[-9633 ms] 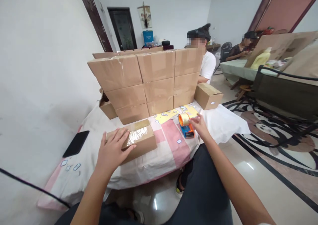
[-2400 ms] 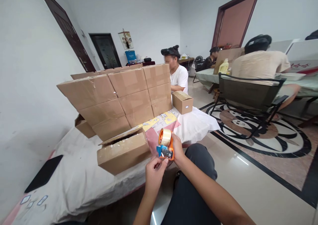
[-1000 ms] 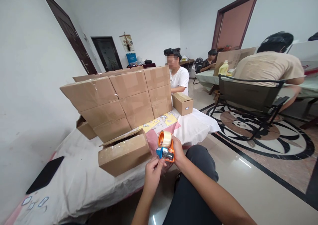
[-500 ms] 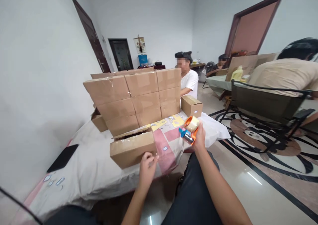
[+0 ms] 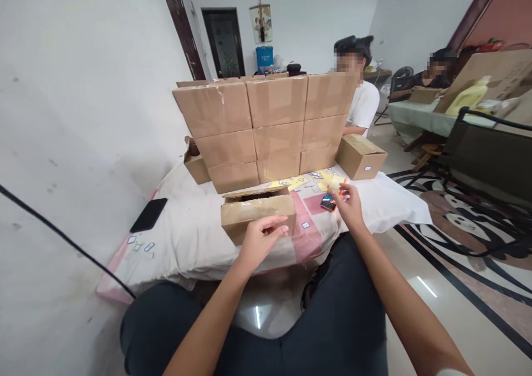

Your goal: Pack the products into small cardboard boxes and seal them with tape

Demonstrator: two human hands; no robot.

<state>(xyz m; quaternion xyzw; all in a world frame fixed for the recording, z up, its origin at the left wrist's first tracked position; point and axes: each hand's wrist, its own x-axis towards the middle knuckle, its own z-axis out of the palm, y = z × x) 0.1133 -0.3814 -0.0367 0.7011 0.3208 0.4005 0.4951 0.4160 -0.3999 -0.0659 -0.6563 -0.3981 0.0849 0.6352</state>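
Observation:
A cardboard box (image 5: 249, 212) with a partly raised top flap lies on the cloth-covered table in front of me. My left hand (image 5: 264, 240) is at its near right side, thumb and fingers curved apart with nothing visible between them. To the right, my right hand (image 5: 349, 207) has its fingers on an orange and blue tape dispenser (image 5: 328, 202) with a roll of pale tape. The dispenser is low over the cloth; whether it rests there I cannot tell.
Taped boxes (image 5: 276, 102) are stacked behind the box. Another box (image 5: 362, 159) stands at the right, and an open one (image 5: 195, 163) at the left. A black phone-like slab (image 5: 148, 215) lies on the cloth (image 5: 187, 226). A person (image 5: 366, 102) sits behind the stack.
My right hand has lowered the tape dispenser toward the cloth and turned it. My left hand has loosened from a pinch and spread its fingers. The view has shifted right and down.

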